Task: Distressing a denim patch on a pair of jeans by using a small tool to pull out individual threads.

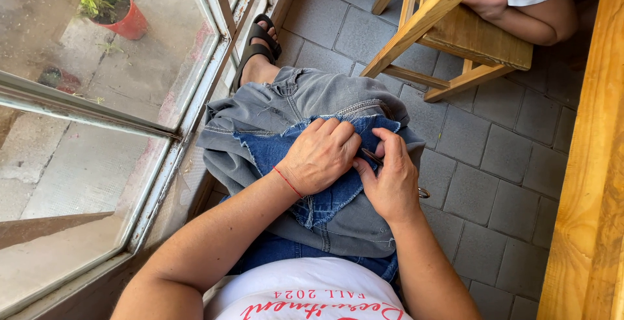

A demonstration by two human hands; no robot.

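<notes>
— Looking down at the lap: left hand (320,154) pressed flat, fingers curled loosely over a blue denim patch (311,164), pinning it onto grey jeans (286,109) draped across the knees. Nothing gripped, only held down.

— And the right hand (390,180)?

— Just right of the left, touching it at the fingertips. Thumb and forefinger pinched together at the patch's right edge, around something thin and dark; possibly a needle or small tool (372,157) (too small to tell which). Small metal bit (424,192) peeking out past the wrist, unclear.

— Which way does the patch run?

— Long axis from far to near, frayed edges showing, far end reaching up toward the jeans' waistband, near end trailing toward the body. Mostly under the left palm; exposed right edge directly beneath the right fingertips. Right hand nearer to that working edge, left nearer to the patch's middle.

— Surroundings?

— Grey paved floor (507,157) right, wooden stool (455,27) far right, another person's arm (539,14) beyond it. Glass window (97,99) left, red plant pot (123,18) outside. Sandalled foot (260,44) far, past the jeans.
</notes>
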